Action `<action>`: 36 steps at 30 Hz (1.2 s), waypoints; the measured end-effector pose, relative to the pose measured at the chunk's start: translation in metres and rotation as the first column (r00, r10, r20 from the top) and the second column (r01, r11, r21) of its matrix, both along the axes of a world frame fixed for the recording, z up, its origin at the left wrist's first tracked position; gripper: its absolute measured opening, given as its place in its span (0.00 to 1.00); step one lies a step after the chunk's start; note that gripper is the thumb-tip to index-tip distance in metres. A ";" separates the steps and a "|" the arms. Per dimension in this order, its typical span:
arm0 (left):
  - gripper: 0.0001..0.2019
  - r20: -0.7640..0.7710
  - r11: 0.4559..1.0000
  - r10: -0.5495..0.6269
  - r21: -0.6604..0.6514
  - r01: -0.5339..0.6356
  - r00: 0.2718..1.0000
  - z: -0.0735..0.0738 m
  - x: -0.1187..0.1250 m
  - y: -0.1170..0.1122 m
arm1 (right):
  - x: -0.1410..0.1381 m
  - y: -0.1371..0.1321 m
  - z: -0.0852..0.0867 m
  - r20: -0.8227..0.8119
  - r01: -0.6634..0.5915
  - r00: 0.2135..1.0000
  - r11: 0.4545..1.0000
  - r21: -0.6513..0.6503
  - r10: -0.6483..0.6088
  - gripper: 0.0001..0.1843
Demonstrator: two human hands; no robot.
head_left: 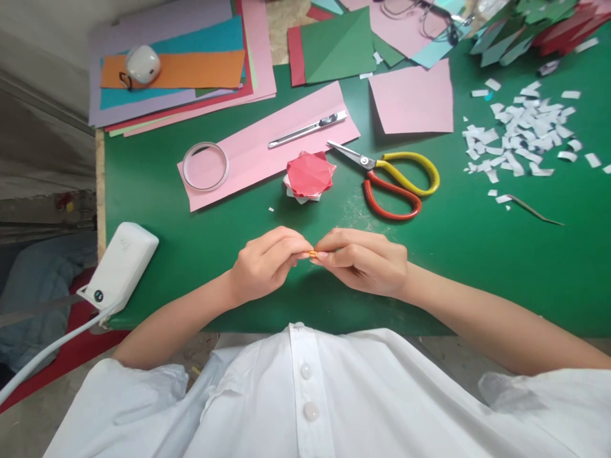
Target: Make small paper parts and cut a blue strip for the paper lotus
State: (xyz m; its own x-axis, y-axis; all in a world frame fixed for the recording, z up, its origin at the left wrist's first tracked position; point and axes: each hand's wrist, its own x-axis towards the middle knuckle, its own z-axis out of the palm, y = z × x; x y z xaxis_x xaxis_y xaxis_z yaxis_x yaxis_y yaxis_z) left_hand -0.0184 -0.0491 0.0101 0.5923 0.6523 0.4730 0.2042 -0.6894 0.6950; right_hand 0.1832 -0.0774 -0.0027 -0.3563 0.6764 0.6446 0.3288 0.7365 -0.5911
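My left hand (pixel 270 264) and my right hand (pixel 365 257) meet above the front of the green table. Their fingertips pinch a small piece of orange paper (pixel 312 254) from both sides. Most of that piece is hidden behind the fingers, so its shape is unclear. Just beyond my hands sits a red folded-paper piece (pixel 310 175) with white points showing underneath. To its right lie scissors (pixel 386 175) with one yellow and one red handle, blades partly apart, tips pointing up and left.
Behind lies a pink paper strip (pixel 248 152) bearing a utility knife (pixel 308 130) and a roll of clear tape (pixel 205 166). White paper scraps (pixel 520 130) are scattered right. Coloured sheets (pixel 176 38) are stacked back left. A white power bank (pixel 126 257) with a cable rests at the left edge.
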 end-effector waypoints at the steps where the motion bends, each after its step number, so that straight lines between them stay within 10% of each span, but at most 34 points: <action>1: 0.10 -0.005 1.000 -0.009 -0.009 0.009 1.000 0.000 0.000 0.000 | 0.001 0.000 -0.001 0.007 -0.003 1.000 1.000 0.005 0.003 0.12; 16: 0.08 -0.141 0.979 -0.200 -0.055 0.195 0.969 -0.005 -0.001 0.003 | 0.008 0.004 0.000 0.070 -0.091 0.994 0.994 0.067 0.087 0.11; 26: 0.09 -0.184 0.922 0.021 0.383 0.052 0.983 -0.009 0.000 0.001 | 0.003 -0.003 0.003 -0.055 -0.089 0.995 0.965 -0.248 0.077 0.04; 36: 0.07 -0.097 0.930 0.007 0.366 0.029 0.995 -0.010 0.000 -0.001 | 0.002 -0.008 0.003 0.113 -0.063 0.990 0.982 -0.176 0.084 0.01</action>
